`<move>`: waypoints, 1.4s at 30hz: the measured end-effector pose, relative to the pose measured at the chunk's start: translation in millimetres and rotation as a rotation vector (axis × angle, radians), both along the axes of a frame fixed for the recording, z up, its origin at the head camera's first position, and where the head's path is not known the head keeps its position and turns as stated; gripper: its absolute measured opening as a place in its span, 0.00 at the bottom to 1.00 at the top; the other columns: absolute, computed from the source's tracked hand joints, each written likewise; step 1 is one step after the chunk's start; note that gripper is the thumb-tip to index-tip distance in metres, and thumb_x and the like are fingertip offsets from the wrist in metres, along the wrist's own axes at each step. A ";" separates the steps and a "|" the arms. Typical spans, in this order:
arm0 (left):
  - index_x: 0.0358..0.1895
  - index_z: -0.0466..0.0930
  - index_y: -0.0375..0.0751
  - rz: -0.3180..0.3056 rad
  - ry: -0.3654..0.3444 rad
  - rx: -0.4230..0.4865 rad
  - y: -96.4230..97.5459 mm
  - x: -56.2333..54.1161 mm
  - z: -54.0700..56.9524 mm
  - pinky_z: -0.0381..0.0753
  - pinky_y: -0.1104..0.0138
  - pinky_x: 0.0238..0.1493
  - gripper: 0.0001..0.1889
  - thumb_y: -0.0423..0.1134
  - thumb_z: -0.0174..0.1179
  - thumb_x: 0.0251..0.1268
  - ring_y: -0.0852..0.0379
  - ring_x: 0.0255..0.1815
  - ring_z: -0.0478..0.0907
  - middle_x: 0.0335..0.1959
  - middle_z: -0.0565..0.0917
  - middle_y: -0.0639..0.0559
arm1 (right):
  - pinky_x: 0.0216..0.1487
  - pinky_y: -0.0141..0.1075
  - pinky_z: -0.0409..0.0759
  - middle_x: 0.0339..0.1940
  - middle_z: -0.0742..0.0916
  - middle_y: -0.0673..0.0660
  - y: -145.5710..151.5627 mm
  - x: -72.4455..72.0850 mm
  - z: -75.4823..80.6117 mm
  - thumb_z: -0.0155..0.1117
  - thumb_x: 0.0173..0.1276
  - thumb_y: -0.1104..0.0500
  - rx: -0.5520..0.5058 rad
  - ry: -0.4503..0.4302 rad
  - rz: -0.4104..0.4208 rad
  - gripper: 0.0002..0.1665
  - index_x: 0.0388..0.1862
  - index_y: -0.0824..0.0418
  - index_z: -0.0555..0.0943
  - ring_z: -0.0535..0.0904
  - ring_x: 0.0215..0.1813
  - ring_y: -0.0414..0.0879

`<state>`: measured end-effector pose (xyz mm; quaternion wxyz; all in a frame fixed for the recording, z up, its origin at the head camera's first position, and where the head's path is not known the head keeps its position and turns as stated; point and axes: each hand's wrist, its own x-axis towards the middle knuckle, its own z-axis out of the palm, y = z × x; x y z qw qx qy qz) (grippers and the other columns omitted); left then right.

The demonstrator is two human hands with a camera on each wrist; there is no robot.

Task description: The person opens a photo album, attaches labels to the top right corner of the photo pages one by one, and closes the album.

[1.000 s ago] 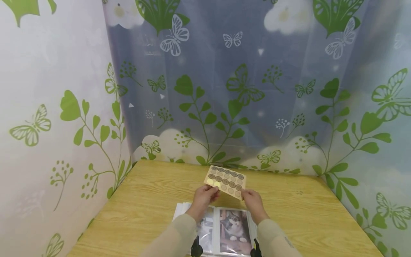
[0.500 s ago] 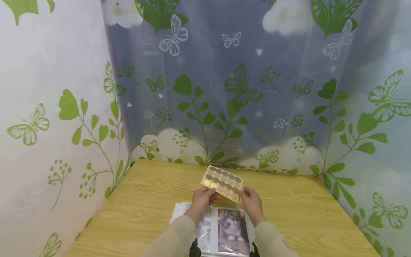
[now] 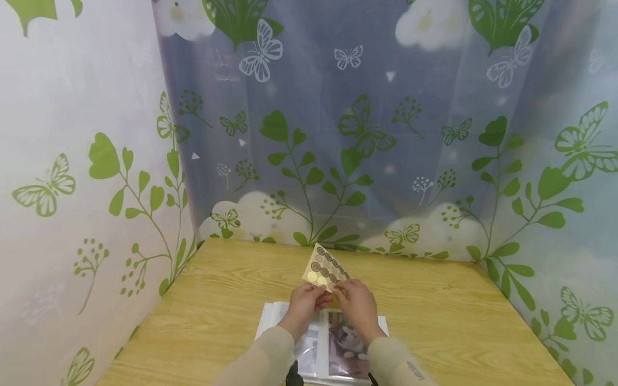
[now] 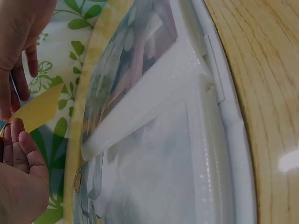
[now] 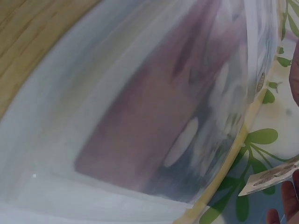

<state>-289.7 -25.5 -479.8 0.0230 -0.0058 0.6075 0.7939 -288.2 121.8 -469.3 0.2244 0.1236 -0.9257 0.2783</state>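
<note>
A tan sticker sheet [image 3: 318, 267] with rows of round stickers, two of them bright yellow, is held up above the table. My left hand [image 3: 305, 305] pinches its near edge, thumb on the printed face. My right hand [image 3: 358, 308] has bent fingers at the sheet's right part and covers that side. In the left wrist view, the plain back of the sheet [image 4: 44, 109] shows between both hands. Below my hands lies an open photo album [image 3: 323, 348] with clear pockets. Its right page holds a cat photo [image 3: 345, 354], partly hidden by my right hand and sleeve.
The wooden table [image 3: 217, 311] spreads out on both sides of the album. A printed curtain [image 3: 309, 134] with leaves and butterflies rises behind the table's back edge, with more printed cloth at left and right. Two small black parts show by the sleeves at the bottom.
My right hand has moved left from the sheet's right corner to nearer my left hand. The sheet's right side has swung or bent inward and looks narrower. My left hand keeps its hold.
</note>
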 end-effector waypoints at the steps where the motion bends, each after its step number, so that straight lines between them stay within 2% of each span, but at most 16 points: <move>1: 0.44 0.79 0.26 0.001 -0.005 -0.001 0.4 -0.1 -0.6 0.84 0.62 0.45 0.09 0.33 0.57 0.71 0.58 0.33 0.84 0.33 0.87 0.45 | 0.50 0.54 0.80 0.44 0.87 0.59 -1.1 0.7 0.5 0.67 0.68 0.55 0.010 0.001 0.000 0.12 0.44 0.60 0.87 0.83 0.47 0.57; 8: 0.43 0.80 0.27 -0.017 -0.007 0.009 2.3 -0.1 -6.2 0.85 0.64 0.44 0.10 0.33 0.58 0.71 0.56 0.36 0.85 0.37 0.87 0.42 | 0.46 0.53 0.80 0.39 0.89 0.56 -4.4 3.4 -1.2 0.68 0.67 0.54 -0.006 -0.008 -0.017 0.11 0.41 0.59 0.88 0.84 0.42 0.54; 14: 0.42 0.80 0.27 -0.029 0.002 0.013 2.9 0.1 -7.1 0.85 0.60 0.45 0.11 0.35 0.57 0.73 0.53 0.39 0.87 0.41 0.87 0.38 | 0.44 0.50 0.80 0.36 0.89 0.55 -7.6 5.9 -0.1 0.68 0.67 0.52 -0.048 -0.045 -0.032 0.12 0.41 0.59 0.88 0.84 0.39 0.52; 25: 0.44 0.81 0.25 -0.057 0.001 0.000 3.5 -4.6 -13.3 0.84 0.55 0.50 0.11 0.33 0.56 0.72 0.50 0.41 0.87 0.42 0.87 0.37 | 0.42 0.47 0.81 0.35 0.89 0.52 -10.4 6.4 2.5 0.69 0.66 0.51 -0.192 -0.195 -0.046 0.12 0.39 0.58 0.88 0.84 0.39 0.49; 34: 0.46 0.81 0.26 -0.069 -0.002 -0.013 3.0 -0.9 -11.3 0.85 0.58 0.46 0.13 0.36 0.57 0.73 0.51 0.40 0.87 0.44 0.87 0.37 | 0.38 0.45 0.81 0.34 0.89 0.52 -9.5 8.2 3.1 0.69 0.66 0.52 -0.249 -0.216 -0.051 0.11 0.38 0.59 0.89 0.84 0.38 0.48; 42: 0.44 0.81 0.27 -0.067 -0.013 -0.026 2.2 -1.2 -10.9 0.85 0.60 0.45 0.11 0.35 0.57 0.72 0.55 0.37 0.87 0.41 0.88 0.39 | 0.32 0.41 0.78 0.33 0.89 0.53 -8.8 7.0 2.6 0.65 0.69 0.54 -0.264 -0.242 -0.079 0.11 0.37 0.60 0.88 0.80 0.31 0.44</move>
